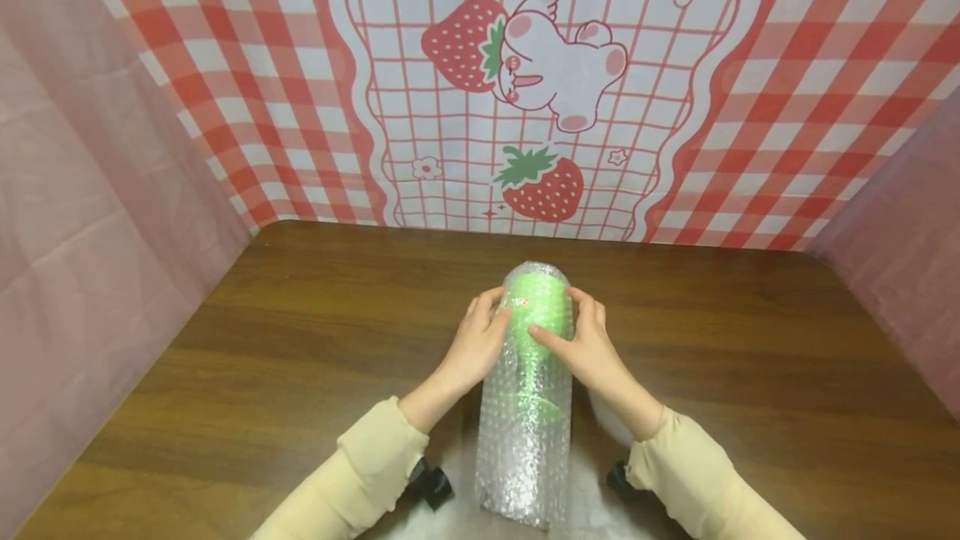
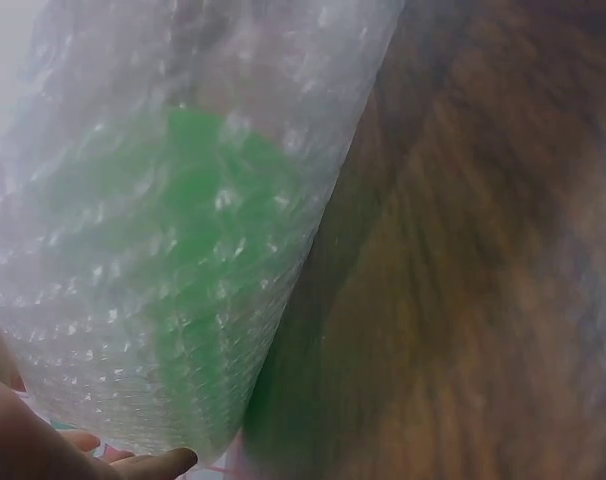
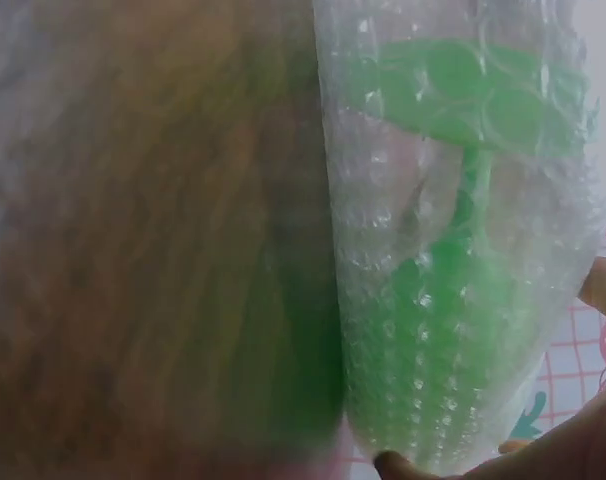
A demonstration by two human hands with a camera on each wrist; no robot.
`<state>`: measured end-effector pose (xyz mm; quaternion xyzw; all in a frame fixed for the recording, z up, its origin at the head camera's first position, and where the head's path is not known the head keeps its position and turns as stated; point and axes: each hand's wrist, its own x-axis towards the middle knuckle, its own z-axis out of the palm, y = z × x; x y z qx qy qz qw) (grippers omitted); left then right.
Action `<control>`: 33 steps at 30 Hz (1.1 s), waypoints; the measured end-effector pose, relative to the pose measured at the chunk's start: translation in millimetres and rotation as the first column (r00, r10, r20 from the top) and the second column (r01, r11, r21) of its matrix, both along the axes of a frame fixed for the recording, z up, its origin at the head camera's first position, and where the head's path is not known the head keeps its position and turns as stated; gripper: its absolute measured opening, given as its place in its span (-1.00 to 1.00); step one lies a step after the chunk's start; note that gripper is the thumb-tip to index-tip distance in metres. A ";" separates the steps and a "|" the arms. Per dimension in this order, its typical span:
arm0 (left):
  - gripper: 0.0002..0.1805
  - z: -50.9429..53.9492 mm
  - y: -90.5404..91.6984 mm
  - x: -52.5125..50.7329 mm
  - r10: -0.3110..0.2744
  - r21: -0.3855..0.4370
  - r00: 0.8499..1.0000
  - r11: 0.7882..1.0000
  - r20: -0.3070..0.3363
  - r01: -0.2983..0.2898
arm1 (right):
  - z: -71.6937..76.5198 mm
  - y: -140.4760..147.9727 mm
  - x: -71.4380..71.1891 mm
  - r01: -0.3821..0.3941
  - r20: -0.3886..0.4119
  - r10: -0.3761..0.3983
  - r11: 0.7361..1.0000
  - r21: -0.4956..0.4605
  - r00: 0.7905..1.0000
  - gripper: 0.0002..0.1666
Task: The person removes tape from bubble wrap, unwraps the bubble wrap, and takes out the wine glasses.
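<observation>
A green stemmed goblet (image 3: 433, 320) shows through a clear bubble wrap sleeve (image 1: 517, 473). In the head view its cup end points toward the back of the table, and the foot lies nearer the front. The loose end of the wrap extends past the foot toward me. My left hand (image 1: 476, 340) holds the left side of the wrapped cup. On the other side my right hand (image 1: 592, 348) grips it, thumb across the front. Both wrist views show fingertips at the cup end of the wrap; part of each hand's fingers is hidden behind it.
Beneath is a brown wooden table (image 1: 300, 340). A red-and-white checked cloth (image 1: 285, 107) with strawberries hangs at its back edge. Pale pink curtains (image 1: 97, 190) close off both sides. Black straps (image 1: 431, 486) show near both sleeves.
</observation>
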<state>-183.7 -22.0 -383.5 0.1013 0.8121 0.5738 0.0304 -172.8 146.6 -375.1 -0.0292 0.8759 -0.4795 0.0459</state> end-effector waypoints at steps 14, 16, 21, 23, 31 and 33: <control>-0.50 1.9 0.3 -0.6 -0.011 0.003 1.000 1.000 -0.009 0.011 | -0.4 3.5 -3.5 -0.016 0.066 0.019 0.999 -0.044 0.998 0.11; -0.50 1.6 0.1 -0.6 -0.012 0.004 1.000 1.000 -0.006 0.012 | -1.0 3.9 -3.9 -0.011 0.066 0.014 0.999 -0.042 0.998 0.10; -0.51 -0.2 -0.2 -1.9 0.005 -0.007 1.000 1.000 -0.015 -0.005 | -2.0 5.0 -4.1 -0.024 0.059 0.027 0.999 -0.047 0.998 0.08; -0.51 -0.8 -0.6 -2.2 0.012 -0.010 1.000 1.000 -0.020 -0.012 | -1.8 5.5 -3.8 -0.032 0.055 0.034 0.998 -0.050 0.998 0.07; -0.49 -1.1 -2.9 -3.0 0.012 0.010 1.000 1.000 0.010 -0.012 | -1.9 6.7 -3.4 -0.039 0.055 0.043 0.996 -0.077 0.998 0.05; -0.49 -0.7 -3.5 -2.9 0.017 0.021 1.000 1.000 0.008 -0.017 | -1.8 7.1 -3.7 -0.038 0.048 0.042 0.996 -0.076 0.998 0.04</control>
